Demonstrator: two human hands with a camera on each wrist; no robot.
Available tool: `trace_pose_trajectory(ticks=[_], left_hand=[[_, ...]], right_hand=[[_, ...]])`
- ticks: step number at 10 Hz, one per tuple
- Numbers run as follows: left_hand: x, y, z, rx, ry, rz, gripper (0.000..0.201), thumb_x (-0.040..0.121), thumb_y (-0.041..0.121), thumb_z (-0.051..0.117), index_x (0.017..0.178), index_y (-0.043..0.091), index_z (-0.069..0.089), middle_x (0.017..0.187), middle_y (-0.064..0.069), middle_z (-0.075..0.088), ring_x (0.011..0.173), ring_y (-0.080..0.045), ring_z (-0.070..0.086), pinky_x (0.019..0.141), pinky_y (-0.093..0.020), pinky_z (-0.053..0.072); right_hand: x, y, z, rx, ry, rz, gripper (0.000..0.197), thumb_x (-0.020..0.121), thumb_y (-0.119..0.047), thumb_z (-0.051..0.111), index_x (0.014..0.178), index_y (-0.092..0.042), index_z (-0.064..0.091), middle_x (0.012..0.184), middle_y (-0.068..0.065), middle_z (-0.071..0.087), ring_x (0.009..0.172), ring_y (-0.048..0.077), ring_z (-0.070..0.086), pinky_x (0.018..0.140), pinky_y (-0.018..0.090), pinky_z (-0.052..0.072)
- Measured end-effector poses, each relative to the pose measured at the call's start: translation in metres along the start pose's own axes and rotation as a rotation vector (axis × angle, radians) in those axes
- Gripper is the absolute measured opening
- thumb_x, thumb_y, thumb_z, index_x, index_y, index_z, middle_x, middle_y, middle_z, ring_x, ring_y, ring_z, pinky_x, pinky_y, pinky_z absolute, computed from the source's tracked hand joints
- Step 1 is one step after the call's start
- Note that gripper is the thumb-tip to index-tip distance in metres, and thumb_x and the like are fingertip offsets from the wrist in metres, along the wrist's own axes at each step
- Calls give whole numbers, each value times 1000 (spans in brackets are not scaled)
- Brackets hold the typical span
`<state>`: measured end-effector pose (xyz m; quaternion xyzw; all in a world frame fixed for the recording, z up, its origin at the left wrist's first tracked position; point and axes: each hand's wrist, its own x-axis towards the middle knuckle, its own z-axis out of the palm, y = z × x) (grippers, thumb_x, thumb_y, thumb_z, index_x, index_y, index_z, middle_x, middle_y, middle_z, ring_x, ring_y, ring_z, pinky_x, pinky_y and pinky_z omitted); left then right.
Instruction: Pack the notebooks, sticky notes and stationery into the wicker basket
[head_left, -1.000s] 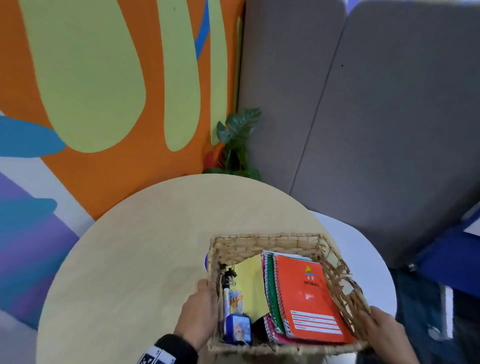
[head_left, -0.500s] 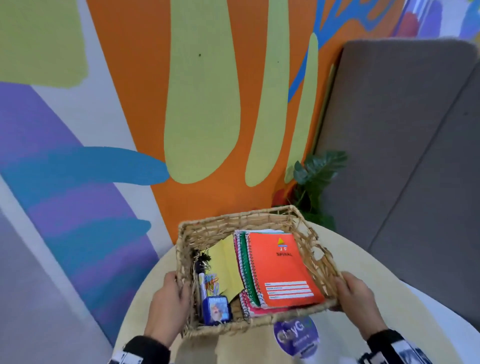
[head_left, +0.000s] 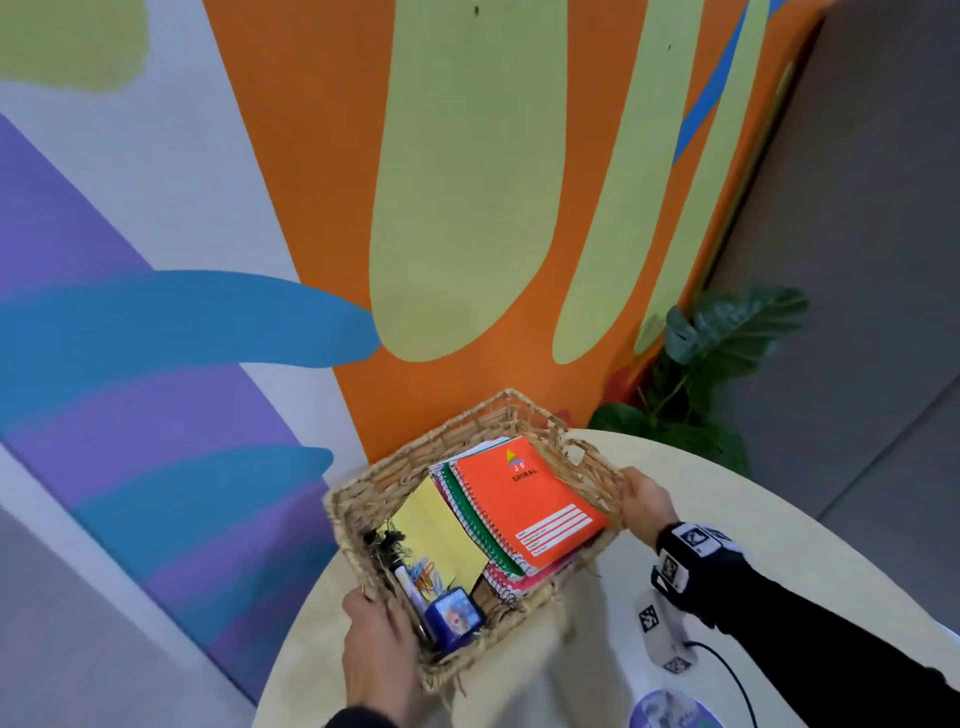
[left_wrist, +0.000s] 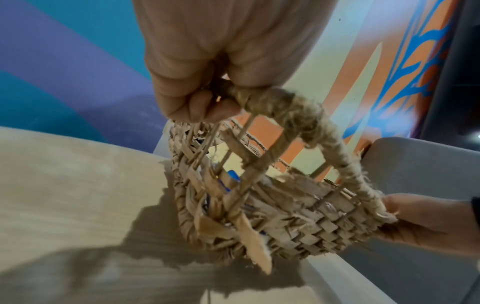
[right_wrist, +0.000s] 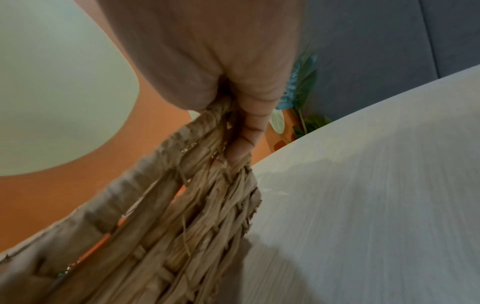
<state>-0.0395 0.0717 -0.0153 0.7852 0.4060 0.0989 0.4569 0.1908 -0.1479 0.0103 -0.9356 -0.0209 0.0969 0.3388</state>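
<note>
The wicker basket (head_left: 400, 467) hangs lifted above the round table (head_left: 779, 545), tilted, its shadow below it. Inside lie an orange spiral notebook (head_left: 524, 499) on a stack of others, a yellow sticky-note pad (head_left: 436, 540), coloured clips (head_left: 428, 577), a pen (head_left: 405, 579) and a small blue box (head_left: 457, 618). My left hand (head_left: 379, 649) grips the near-left handle; in the left wrist view its fingers (left_wrist: 197, 107) curl round the wrapped handle (left_wrist: 285, 111). My right hand (head_left: 644, 499) grips the far-right handle, with fingers (right_wrist: 249, 131) hooked through the basket's weave (right_wrist: 182, 205).
A painted wall stands close behind the basket. A leafy plant (head_left: 722, 353) sits in the corner beside grey panels (head_left: 857, 260). A purple round sticker (head_left: 675, 712) and a white tagged device (head_left: 660, 629) with a cable lie on the table near my right arm.
Both hands have lifted the basket off the table and carried it up and to the left, towards the wall. The view has swung left with it, and the basket has turned and tilted.
</note>
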Motion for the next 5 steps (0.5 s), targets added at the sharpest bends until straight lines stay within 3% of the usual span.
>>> trace_pose_trajectory(ticks=[1, 2, 3, 4, 5], left_hand=[[8, -4, 11, 1, -11, -36, 15, 96, 17, 42, 98, 5, 32, 99, -32, 67, 86, -42, 65, 66, -35, 40], [14, -10, 20, 7, -40, -76, 20, 96, 22, 42, 98, 5, 32, 101, -33, 67, 89, -44, 65, 70, -39, 46], [20, -14, 18, -8, -68, -79, 20, 97, 22, 41, 99, 4, 32, 104, -34, 65, 92, -45, 64, 68, -38, 41], [16, -6, 13, 18, -119, -85, 25, 98, 28, 40, 104, 5, 33, 106, -29, 65, 98, -41, 63, 70, -35, 38], [18, -13, -12, 20, -154, -117, 47, 97, 41, 35, 130, 7, 27, 103, -19, 64, 106, -35, 61, 81, -34, 39]], right_hand=[[19, 6, 18, -52, -18, 42, 23, 94, -11, 42, 110, -2, 56, 110, 23, 65, 100, 37, 60, 85, 39, 51], [29, 10, 28, -113, -32, 65, 25, 96, -7, 39, 114, 2, 54, 116, 25, 62, 105, 37, 59, 85, 35, 47], [35, 9, 27, -144, -92, 79, 28, 97, -12, 39, 120, 1, 50, 123, 25, 58, 111, 38, 56, 90, 37, 46], [24, -8, 6, -180, -140, 69, 47, 96, -18, 45, 139, -2, 35, 142, 23, 42, 128, 36, 45, 105, 39, 39], [-3, -18, -31, -125, -26, -80, 57, 94, -19, 51, 145, -5, 30, 151, 16, 30, 138, 28, 34, 113, 35, 29]])
